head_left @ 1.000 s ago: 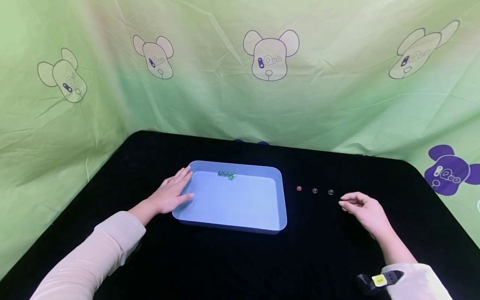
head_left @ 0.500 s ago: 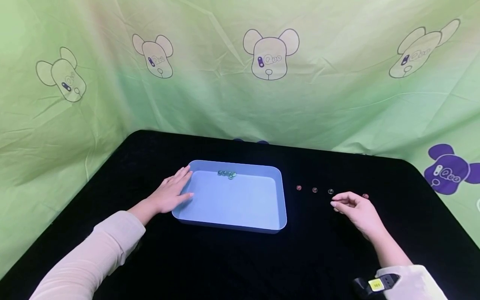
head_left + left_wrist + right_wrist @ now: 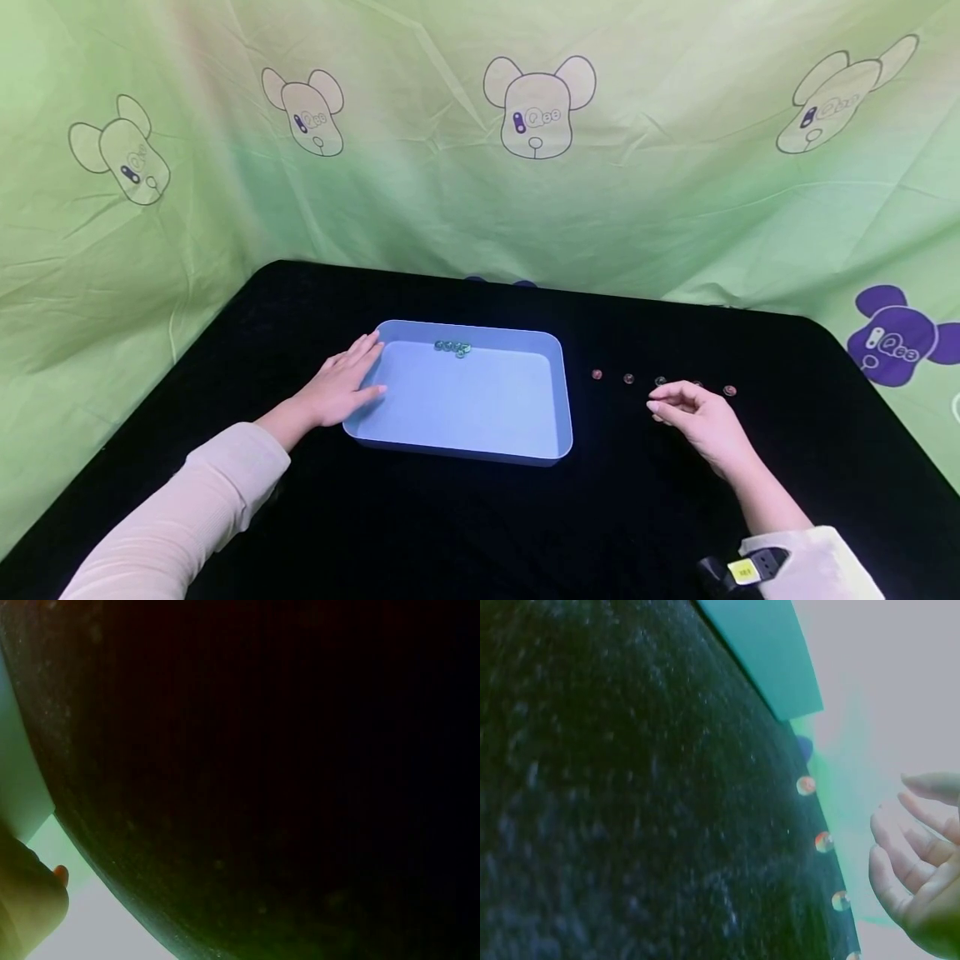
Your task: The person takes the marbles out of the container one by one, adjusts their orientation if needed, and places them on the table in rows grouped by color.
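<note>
Surface: you work on a black cloth table (image 3: 465,517), green bear-print backdrop (image 3: 480,208) behind.
Counts: one blue tray (image 3: 558,400); five marbles in tray (image 3: 452,347); about five marbles on cloth (image 3: 628,379).
Left hand (image 3: 341,387): fingers straight, resting on the tray's left rim.
Right hand (image 3: 701,417): fingers loosely curled, empty, beside the cloth marbles.

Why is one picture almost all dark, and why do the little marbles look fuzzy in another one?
The left wrist view is nearly filled by the black tablecloth, with only a pale sliver and a bit of the left hand at its edge. In the right wrist view the marbles and right hand are blurred and the background is washed out. The head view is evenly lit and sharp.
</note>
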The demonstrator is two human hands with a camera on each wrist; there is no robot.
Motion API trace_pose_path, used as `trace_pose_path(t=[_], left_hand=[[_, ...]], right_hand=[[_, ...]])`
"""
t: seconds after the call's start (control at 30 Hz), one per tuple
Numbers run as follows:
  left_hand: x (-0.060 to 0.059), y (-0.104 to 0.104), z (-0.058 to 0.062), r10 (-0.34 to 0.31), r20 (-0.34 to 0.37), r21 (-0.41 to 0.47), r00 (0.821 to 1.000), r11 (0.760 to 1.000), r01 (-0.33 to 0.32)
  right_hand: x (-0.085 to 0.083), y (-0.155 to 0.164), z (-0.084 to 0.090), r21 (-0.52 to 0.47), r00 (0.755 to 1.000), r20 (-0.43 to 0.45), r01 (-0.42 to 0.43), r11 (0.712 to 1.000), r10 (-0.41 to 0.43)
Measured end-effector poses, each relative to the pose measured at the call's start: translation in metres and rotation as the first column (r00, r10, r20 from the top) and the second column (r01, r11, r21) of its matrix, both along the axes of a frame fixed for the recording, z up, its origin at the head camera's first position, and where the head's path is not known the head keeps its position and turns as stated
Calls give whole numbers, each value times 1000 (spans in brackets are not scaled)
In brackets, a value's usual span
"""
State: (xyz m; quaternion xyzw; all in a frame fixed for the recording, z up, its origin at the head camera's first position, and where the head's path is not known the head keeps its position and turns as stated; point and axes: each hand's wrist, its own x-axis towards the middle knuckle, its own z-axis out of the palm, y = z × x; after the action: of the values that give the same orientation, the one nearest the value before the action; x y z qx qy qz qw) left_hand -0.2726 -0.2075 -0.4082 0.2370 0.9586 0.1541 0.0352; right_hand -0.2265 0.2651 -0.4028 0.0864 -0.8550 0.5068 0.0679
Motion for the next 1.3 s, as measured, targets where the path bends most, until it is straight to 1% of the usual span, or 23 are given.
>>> trace_pose_path(t=[0.17, 0.33, 0.57, 0.63, 0.8, 0.97, 1.03, 1.07, 1.13, 1.3], left_hand=[[0, 0, 0, 2, 2, 1, 1000, 1000, -2], [1, 1, 1, 5, 6, 1, 1000, 1000, -5], [1, 1, 1, 4, -2, 6, 1000, 1000, -4], [1, 1, 1, 2, -8, 6, 1000, 1000, -2], [1, 1, 1, -1, -9, 11, 1000, 1000, 2], [1, 0, 2, -4, -16, 9, 1000, 1000, 4], [0, 0, 1, -4, -15, 9, 1000, 1000, 4], [0, 0, 1, -5, -14, 11, 1000, 1000, 5], [0, 0, 0, -8, -14, 13, 1000, 1000, 8], [1, 0, -1, -4, -13, 20, 1000, 1000, 5]], right_hand=[[2, -11, 7, -45, 1000, 9, -19, 999, 19], [1, -20, 12, -65, 999, 15, -35, 997, 36], [-10, -22, 1, -122, 996, 7, -83, 989, 84], [-12, -23, -1, -152, 994, 6, -103, 983, 105], [-14, -34, 4, -195, 993, -25, -120, 973, 118], [-24, -39, 0, -275, 984, -49, -179, 945, 172], [-25, -42, 2, -277, 982, -50, -189, 942, 183], [-24, -46, 6, -259, 982, -47, -190, 947, 184], [-21, -53, 13, -240, 985, -35, -171, 956, 167], [-18, -69, 26, -241, 989, 4, -140, 960, 145]])
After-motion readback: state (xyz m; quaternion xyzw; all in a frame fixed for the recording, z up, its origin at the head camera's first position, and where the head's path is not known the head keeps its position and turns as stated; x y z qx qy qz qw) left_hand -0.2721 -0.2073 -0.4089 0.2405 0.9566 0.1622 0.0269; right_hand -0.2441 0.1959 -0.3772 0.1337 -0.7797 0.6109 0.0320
